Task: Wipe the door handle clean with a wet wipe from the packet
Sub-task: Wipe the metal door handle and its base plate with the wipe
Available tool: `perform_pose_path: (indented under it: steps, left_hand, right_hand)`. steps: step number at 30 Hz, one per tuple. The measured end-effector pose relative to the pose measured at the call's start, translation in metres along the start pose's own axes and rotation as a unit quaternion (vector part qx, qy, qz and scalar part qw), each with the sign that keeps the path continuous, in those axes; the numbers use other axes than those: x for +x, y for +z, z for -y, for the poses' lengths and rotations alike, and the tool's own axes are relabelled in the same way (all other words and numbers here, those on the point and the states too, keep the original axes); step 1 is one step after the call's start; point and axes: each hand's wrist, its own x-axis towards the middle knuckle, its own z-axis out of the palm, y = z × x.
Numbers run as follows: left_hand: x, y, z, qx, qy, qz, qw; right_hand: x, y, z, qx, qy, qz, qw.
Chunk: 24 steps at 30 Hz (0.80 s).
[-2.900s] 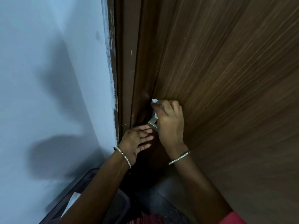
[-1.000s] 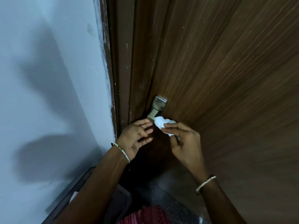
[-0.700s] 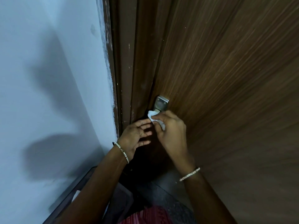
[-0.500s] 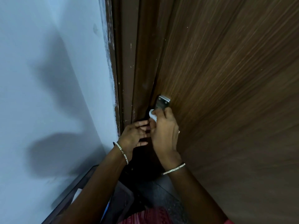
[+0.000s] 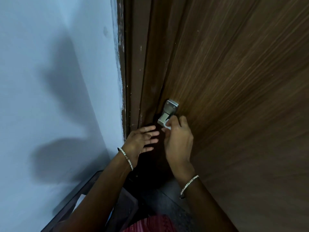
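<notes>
**Wiping the lower end of the handle with a bunched wipe**

Just right of the frame's centre, the metal door handle (image 5: 168, 114) stood out from the brown door (image 5: 234, 97), its upper plate bare and its lower block partly covered. The right hand (image 5: 178, 141) had its fingers (image 5: 173, 122) curled closed around a small wad of white wet wipe (image 5: 167, 126), pressed against the handle's lower end. The left hand (image 5: 141, 139) lay just left of it, fingers spread flat and holding nothing, apparently resting on the dark door edge. The packet could not be made out.

To do this stroke well, the wipe probably needed firm pressure and a turn around the block, so the underside and the side facing the frame were reached. Opening the wad to a fresh face would likely lift more grime. The upper plate and its screws would probably want a pass too.
</notes>
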Motion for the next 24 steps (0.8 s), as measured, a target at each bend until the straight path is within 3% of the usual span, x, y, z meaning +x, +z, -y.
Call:
perform_pose_path:
  steps: [5, 12, 20, 24]
  left_hand:
    - [0.001, -0.001, 0.003, -0.021, -0.017, -0.016, 1.000]
    - [0.003, 0.006, 0.002, -0.011, -0.010, 0.003, 1.000]
    - [0.010, 0.018, 0.001, -0.023, -0.014, 0.024, 0.999]
    - [0.011, 0.017, 0.005, -0.036, -0.016, 0.033, 0.999]
  right_hand:
    - [0.021, 0.019, 0.024, -0.033, -0.022, 0.014, 0.999]
    - [0.015, 0.010, 0.003, -0.006, -0.029, 0.000, 1.000]
    - [-0.015, -0.016, -0.044, 0.120, -0.016, -0.038, 0.992]
    - [-0.007, -0.013, -0.028, 0.066, -0.011, -0.029, 0.997]
